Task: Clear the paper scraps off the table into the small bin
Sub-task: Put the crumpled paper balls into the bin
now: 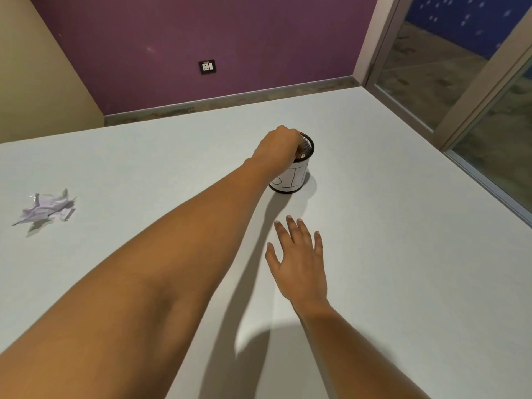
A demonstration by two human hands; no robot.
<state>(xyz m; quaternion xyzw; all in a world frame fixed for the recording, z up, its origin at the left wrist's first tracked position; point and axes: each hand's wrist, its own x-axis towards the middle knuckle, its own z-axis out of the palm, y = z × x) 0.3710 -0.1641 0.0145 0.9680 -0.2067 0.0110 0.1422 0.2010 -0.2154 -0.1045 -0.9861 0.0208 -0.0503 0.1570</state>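
The small bin [296,180], a black mesh cup wrapped in white paper with handwritten letters, stands upright mid-table. My left hand [277,146] reaches over its rim with the fingers curled down into the mouth; what they hold, if anything, is hidden. My right hand [299,263] hovers flat above the table in front of the bin, fingers spread and empty. A pile of crumpled white paper scraps [47,208] lies on the table far to the left, well apart from both hands.
The pale table [403,254] ends against a purple wall with a socket [207,67] at the back. A glass sliding door [460,82] runs along the right edge.
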